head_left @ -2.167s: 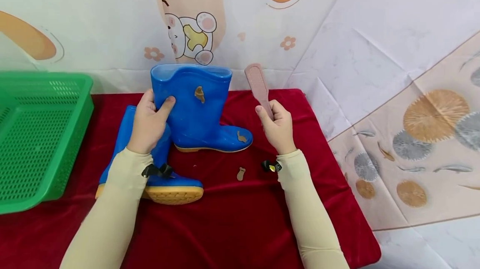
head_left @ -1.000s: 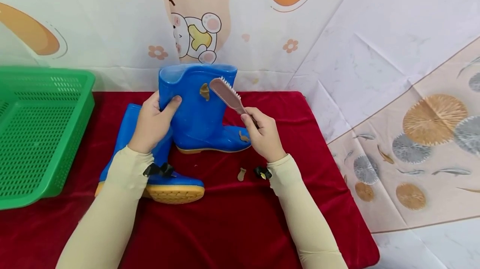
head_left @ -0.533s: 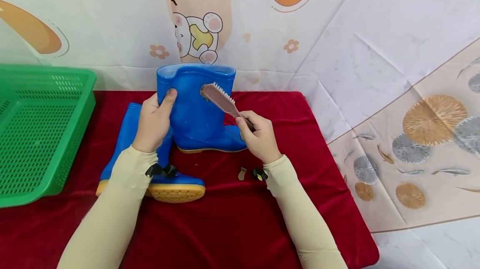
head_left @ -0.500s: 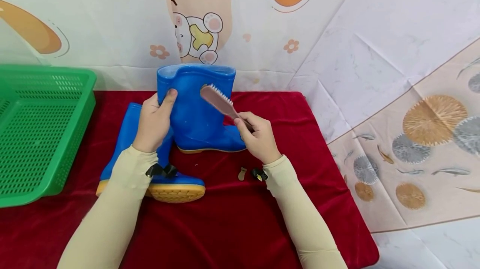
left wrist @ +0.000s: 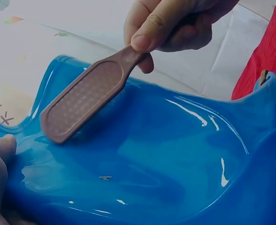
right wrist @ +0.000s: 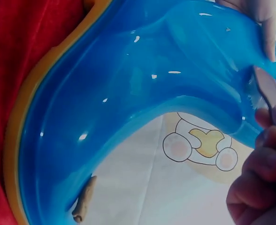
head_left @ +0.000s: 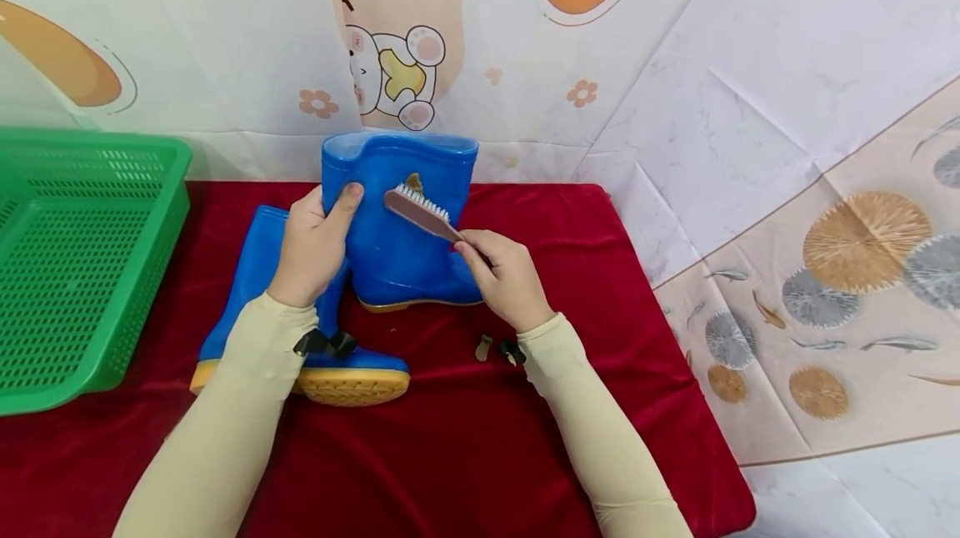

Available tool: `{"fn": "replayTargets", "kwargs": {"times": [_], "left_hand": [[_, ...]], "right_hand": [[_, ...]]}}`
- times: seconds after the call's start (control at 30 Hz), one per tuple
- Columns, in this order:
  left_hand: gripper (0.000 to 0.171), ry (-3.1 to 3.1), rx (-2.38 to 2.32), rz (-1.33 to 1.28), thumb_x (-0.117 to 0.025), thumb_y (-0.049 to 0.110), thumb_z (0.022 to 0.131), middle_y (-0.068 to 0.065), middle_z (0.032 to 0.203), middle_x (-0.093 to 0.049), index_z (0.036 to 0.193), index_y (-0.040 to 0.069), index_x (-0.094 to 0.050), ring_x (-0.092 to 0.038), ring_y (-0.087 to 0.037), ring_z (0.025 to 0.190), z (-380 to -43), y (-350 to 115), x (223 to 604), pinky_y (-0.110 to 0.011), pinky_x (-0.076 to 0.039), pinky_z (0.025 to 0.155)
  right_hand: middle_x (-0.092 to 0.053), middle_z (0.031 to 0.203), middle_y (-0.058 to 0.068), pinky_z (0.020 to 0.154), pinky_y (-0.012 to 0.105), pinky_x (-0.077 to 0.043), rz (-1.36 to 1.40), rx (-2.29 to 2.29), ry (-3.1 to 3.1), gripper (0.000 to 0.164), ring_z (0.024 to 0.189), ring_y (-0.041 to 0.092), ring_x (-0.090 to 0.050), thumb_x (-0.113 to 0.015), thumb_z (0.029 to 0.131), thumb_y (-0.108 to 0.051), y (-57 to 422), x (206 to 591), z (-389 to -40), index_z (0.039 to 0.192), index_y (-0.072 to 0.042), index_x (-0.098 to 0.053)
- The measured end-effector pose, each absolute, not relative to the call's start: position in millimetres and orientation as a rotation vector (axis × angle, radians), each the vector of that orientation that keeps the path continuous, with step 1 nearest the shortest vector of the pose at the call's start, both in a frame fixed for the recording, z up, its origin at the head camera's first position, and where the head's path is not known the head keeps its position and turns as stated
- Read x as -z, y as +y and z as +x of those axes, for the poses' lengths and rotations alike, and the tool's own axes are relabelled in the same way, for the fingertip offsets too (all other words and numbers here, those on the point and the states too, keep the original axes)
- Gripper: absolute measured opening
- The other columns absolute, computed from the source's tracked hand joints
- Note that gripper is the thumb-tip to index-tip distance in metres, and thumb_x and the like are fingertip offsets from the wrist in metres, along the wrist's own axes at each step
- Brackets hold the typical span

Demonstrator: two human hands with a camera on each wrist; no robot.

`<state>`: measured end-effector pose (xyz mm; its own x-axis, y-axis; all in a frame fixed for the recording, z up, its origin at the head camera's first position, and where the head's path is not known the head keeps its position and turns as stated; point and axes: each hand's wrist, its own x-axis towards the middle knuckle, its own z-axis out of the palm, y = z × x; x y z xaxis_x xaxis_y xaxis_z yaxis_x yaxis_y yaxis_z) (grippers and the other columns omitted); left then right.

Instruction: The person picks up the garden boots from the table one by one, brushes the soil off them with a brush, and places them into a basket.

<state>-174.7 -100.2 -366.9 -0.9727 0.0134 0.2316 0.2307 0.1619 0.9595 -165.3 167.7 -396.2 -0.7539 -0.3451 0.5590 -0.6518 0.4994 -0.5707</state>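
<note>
A blue rain boot stands upright, its shaft gripped at the left edge by my left hand, thumb on the near side. My right hand holds a brownish-pink brush by its handle. In the head view the white bristles point up and away, overlapping the shaft just below a brown patch. The left wrist view shows the brush's smooth back close over the blue surface. On the boot's toe sits another brown piece, hidden behind my right hand in the head view.
A second blue boot lies on its side under my left forearm, its yellow sole facing me. One brown piece lies on the red cloth. At left is a green basket; a printed curtain hangs behind.
My right hand has brought the brush from the boot's right side left onto the shaft, then slightly down, uncovering the brown patch. The boot has shifted a little; my left hand keeps its grip.
</note>
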Motion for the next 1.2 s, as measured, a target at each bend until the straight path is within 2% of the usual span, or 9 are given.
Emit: {"fn": "replayTargets", "kwargs": {"times": [0.17, 0.27, 0.47, 0.53, 0.63, 0.77, 0.9, 1.07, 1.2], "left_hand": [[0.051, -2.248, 1.913, -0.193, -0.048, 0.042, 0.108, -0.014, 0.136, -0.067, 0.146, 0.009, -0.057, -0.067, -0.03, 0.119, -178, -101, 366, -0.055, -0.053, 0.102], [0.051, -2.224, 1.932, -0.185, -0.048, 0.042, 0.109, -0.014, 0.139, -0.065, 0.148, 0.01, -0.055, -0.065, -0.032, 0.122, -179, -102, 366, -0.056, -0.052, 0.103], [0.053, -2.189, 1.982, -0.16, -0.049, 0.042, 0.108, -0.013, 0.142, -0.062, 0.151, 0.011, -0.052, -0.063, -0.032, 0.125, -179, -103, 367, -0.055, -0.051, 0.105], [0.053, -2.178, 2.001, -0.152, -0.05, 0.042, 0.108, -0.013, 0.142, -0.062, 0.151, 0.011, -0.052, -0.063, -0.032, 0.125, -178, -102, 366, -0.055, -0.051, 0.105], [0.053, -2.167, 2.012, -0.135, -0.051, 0.043, 0.107, -0.012, 0.14, -0.064, 0.15, 0.012, -0.053, -0.065, -0.03, 0.123, -177, -100, 367, -0.054, -0.052, 0.104], [0.052, -2.152, 2.026, -0.136, -0.051, 0.043, 0.107, -0.011, 0.138, -0.066, 0.148, 0.012, -0.054, -0.066, -0.029, 0.123, -177, -97, 368, -0.054, -0.052, 0.103], [0.051, -2.146, 2.028, -0.148, -0.051, 0.042, 0.107, -0.011, 0.137, -0.066, 0.148, 0.012, -0.055, -0.065, -0.03, 0.123, -176, -98, 369, -0.054, -0.052, 0.103], [0.05, -2.199, 2.004, -0.213, -0.051, 0.041, 0.108, -0.012, 0.139, -0.065, 0.149, 0.012, -0.054, -0.065, -0.029, 0.122, -176, -102, 367, -0.055, -0.052, 0.103], [0.052, -2.271, 1.999, -0.292, -0.054, 0.041, 0.107, -0.012, 0.144, -0.061, 0.153, 0.015, -0.051, -0.061, -0.032, 0.127, -176, -107, 366, -0.061, -0.048, 0.106]], "right_hand": [[-0.075, 0.099, 0.008, 0.056, 0.025, -0.046, 0.755, -1.212, -2.369, 0.022, 0.07, 0.012, -0.054, -0.063, 0.105, -0.017, 169, 394, -166, 0.119, -0.006, -0.075], [-0.073, 0.094, 0.009, 0.055, 0.026, -0.044, 0.731, -1.238, -2.377, 0.022, 0.066, 0.013, -0.051, -0.063, 0.105, -0.019, 171, 392, -166, 0.118, -0.007, -0.076], [-0.066, 0.078, 0.003, 0.049, 0.026, -0.04, 0.679, -1.279, -2.389, 0.02, 0.058, 0.012, -0.046, -0.065, 0.104, -0.02, 176, 389, -166, 0.115, -0.009, -0.077], [-0.066, 0.077, 0.005, 0.05, 0.026, -0.04, 0.712, -1.3, -2.385, 0.019, 0.058, 0.012, -0.046, -0.065, 0.103, -0.019, 176, 389, -166, 0.114, -0.008, -0.077], [-0.071, 0.086, 0.008, 0.052, 0.026, -0.042, 0.807, -1.342, -2.374, 0.019, 0.061, 0.013, -0.049, -0.066, 0.103, -0.016, 172, 387, -163, 0.115, -0.006, -0.077], [-0.07, 0.086, 0.005, 0.054, 0.026, -0.045, 0.866, -1.338, -2.387, 0.02, 0.065, 0.013, -0.052, -0.064, 0.103, -0.015, 162, 384, -163, 0.116, -0.005, -0.076], [-0.068, 0.085, 0.0, 0.057, 0.025, -0.048, 0.791, -1.302, -2.422, 0.023, 0.068, 0.011, -0.053, -0.062, 0.105, -0.021, 150, 377, -167, 0.119, -0.008, -0.075], [-0.07, 0.085, 0.002, 0.057, 0.027, -0.05, 0.689, -1.304, -2.438, 0.022, 0.068, 0.013, -0.056, -0.062, 0.105, -0.02, 150, 370, -169, 0.117, -0.008, -0.076], [-0.07, 0.082, 0.001, 0.055, 0.026, -0.047, 0.596, -1.333, -2.469, 0.021, 0.065, 0.013, -0.054, -0.063, 0.105, -0.02, 158, 369, -171, 0.117, -0.009, -0.076]]}}
